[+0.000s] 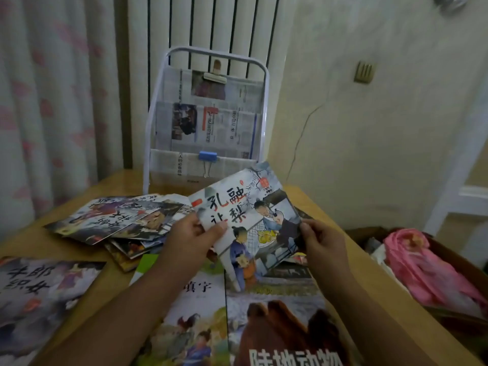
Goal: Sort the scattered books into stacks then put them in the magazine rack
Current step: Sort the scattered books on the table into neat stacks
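Wooden tabletop (79,207) is still holding scattered picture books (113,220); both the left hand (190,233) and right hand (322,241) are pinching one storybook (250,217) above them, the magazine rack (206,122) awaiting stacks.

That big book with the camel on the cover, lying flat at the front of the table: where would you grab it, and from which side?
Probably by its right edge. The camel book lies flat near the table's right edge, so a grip could slip fingers under from that side, thumb on top. Its left side abuts the book with the rooster, and the held picture book hangs over its far end, so those sides look awkward.
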